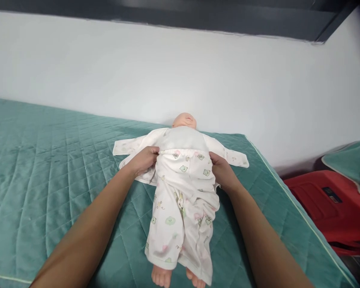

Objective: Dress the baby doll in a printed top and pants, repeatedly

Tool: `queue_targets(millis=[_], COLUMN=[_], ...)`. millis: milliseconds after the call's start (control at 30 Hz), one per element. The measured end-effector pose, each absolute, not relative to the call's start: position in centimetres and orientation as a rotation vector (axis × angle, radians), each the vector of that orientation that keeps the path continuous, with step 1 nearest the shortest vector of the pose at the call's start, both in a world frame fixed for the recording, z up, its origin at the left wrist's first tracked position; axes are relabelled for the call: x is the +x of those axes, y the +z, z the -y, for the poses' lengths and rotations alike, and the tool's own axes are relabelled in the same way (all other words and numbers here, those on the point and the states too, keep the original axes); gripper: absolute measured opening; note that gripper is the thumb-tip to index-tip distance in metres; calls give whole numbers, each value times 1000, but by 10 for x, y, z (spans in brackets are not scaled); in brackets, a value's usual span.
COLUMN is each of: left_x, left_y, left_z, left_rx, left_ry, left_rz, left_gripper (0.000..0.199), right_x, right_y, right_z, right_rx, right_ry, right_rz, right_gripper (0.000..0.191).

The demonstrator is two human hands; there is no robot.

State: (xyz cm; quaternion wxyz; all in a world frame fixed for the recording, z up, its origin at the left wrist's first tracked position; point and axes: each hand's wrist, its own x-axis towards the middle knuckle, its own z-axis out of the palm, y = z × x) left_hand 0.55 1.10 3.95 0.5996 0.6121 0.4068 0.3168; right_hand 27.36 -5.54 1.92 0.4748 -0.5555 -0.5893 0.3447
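Observation:
A baby doll (184,120) lies on its back on a green quilted mat, head toward the wall and bare feet toward me. White baby pants (183,192) with small green and pink animal prints cover its legs up to the belly. Its white shirt (154,140) is spread open at both sides, sleeves stretched outward, over a plain pale torso. My left hand (145,160) pinches the waistband at its left end. At the opposite end, my right hand (223,170) has its fingers closed on the waistband, partly hidden behind the cloth.
The green quilted mat (54,160) reaches the white wall (168,72) behind the doll. Beyond its right edge stands a red plastic case-like object (327,204), with another green cloth (354,164) above it. A dark ledge (198,18) runs along the top.

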Motion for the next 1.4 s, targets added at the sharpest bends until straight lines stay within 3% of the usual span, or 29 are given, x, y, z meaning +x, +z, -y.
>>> queue_targets(millis=[300,633,833,1067,1400], left_x=[-2,0,3,7,6], left_y=[43,34,44,48,52], left_z=[-16,-19,-10,-1,0], left_rx=[1528,1590,1944,2298,2282], left_ry=[802,1044,1340,1167,928], left_rz=[-1194,-1082,-935,-923,-828], left_gripper=[4,19,16,11,20], right_x=[279,276,261,256,264], right_y=[12,6,21,30,38], right_z=[52,50,58,64,63], right_rx=[-1483,-1567,-1366,-1181,-1323], right_ry=[739,497,401,483,506], right_rz=[1430,1335,1195,1501,1741], right_gripper=[11,25,12,11,21])
